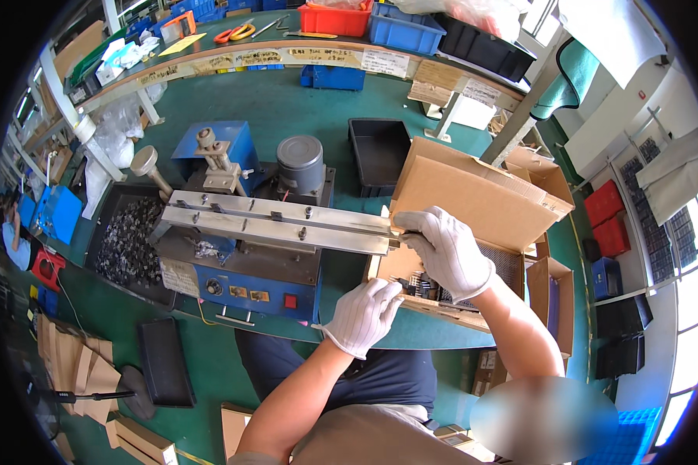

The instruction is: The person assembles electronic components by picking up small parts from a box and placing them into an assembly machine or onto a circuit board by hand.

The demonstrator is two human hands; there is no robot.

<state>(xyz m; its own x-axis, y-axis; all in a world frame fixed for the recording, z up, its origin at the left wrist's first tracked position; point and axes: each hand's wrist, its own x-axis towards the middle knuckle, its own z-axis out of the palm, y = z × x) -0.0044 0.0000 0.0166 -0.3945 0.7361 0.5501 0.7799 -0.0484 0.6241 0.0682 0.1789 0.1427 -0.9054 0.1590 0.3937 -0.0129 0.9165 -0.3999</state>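
Both my hands wear white striped gloves. My right hand [451, 254] is at the right end of a long metal rail [279, 222], with thumb and fingers pinched together; whatever lies between them is hidden. Lower and to the left, my left hand [362, 316] has its fingers curled in beside the left side of an open cardboard box [461, 314], and I cannot make out what they hold. Small dark parts with pins [420, 285] lie in the box near my left fingertips. The rail belongs to a bench machine with a blue control panel [248, 293] and a grey motor [300, 159].
A black tray of small dark scraps [128, 252] sits at the machine's left. Behind the box is a black bin [378, 151], and the box's raised flap [473, 186] stands at its back. Farther off, a shelf holds red [335, 19] and blue bins [405, 29].
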